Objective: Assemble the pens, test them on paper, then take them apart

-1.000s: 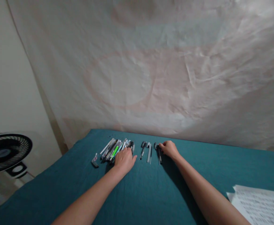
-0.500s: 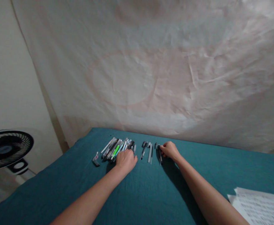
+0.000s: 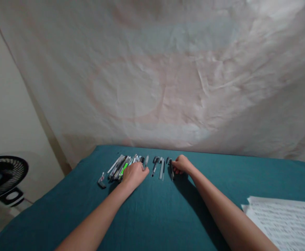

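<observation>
A bunch of pens [image 3: 119, 166] lies in a row on a teal cloth [image 3: 152, 216], one of them bright green. My left hand [image 3: 134, 173] rests on the right end of that bunch, fingers curled over a pen. To the right lie a few separate pens [image 3: 159, 166], spaced apart. My right hand [image 3: 181, 164] sits at the rightmost black pen [image 3: 171, 168], fingers bent and touching it. A small dark cap or clip [image 3: 101, 180] lies left of the bunch.
A sheet of printed paper [image 3: 285, 219] lies at the near right on the cloth. A black fan [image 3: 1, 177] stands off the left edge. A creased pale sheet [image 3: 168, 76] hangs behind the table's far edge.
The view has shifted a little right and up. One pen now lies apart at the right end of the bunch by my left fingertips. My right hand stays at the black pen.
</observation>
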{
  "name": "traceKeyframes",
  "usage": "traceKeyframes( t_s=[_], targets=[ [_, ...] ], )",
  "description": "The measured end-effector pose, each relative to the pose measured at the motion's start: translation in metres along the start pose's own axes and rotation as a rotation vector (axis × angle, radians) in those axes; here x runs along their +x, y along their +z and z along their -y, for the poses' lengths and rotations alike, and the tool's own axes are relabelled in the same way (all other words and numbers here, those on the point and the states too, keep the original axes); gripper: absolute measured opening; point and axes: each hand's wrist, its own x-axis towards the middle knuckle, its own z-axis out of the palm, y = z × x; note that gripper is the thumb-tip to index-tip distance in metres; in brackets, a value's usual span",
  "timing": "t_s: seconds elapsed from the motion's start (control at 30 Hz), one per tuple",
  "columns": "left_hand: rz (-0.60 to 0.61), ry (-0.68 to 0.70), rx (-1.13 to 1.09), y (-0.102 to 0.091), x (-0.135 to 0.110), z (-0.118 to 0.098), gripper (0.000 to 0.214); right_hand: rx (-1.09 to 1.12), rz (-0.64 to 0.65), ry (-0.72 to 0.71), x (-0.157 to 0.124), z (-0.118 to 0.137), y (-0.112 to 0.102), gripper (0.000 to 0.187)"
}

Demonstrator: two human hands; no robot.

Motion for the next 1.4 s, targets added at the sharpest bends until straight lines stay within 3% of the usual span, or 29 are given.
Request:
traceKeyframes(
  t_s=[0.13, 0.27, 0.47, 0.67, 0.83, 1.1, 1.27, 1.4],
  targets=[
    [0.022, 0.116, -0.339, -0.004, 0.000, -0.010, 0.038, 0.052, 0.054, 0.016, -0.001, 0.001, -0.003, 0.023],
    [0.116, 0.205, -0.723, 0.004, -0.009, -0.026, 0.039, 0.099, 0.127, 0.024, -0.003, 0.002, -0.008, 0.024],
    [0.236, 0.094, -1.089, 0.017, -0.026, -0.056, 0.037, 0.186, 0.221, -0.009, -0.014, 0.008, -0.032, 0.035],
    [0.210, 0.045, -1.224, 0.023, -0.032, -0.077, 0.037, 0.567, 0.370, -0.182, -0.031, 0.023, -0.055, 0.054],
    [0.207, 0.049, -1.259, 0.029, -0.040, -0.081, 0.037, 0.561, 0.237, -0.262, -0.038, 0.034, -0.042, 0.039],
    [0.358, -0.053, -1.438, 0.033, -0.052, -0.089, 0.038, 0.675, 0.174, -0.256, -0.055, 0.035, -0.034, 0.035],
    [0.415, -0.055, -1.525, 0.043, -0.062, -0.097, 0.037, 0.857, 0.190, -0.124, -0.063, 0.014, -0.025, 0.033],
    [0.497, -0.069, -1.544, 0.053, -0.069, -0.096, 0.033, 0.907, 0.172, -0.109, -0.068, -0.004, -0.015, 0.033]
  ],
)
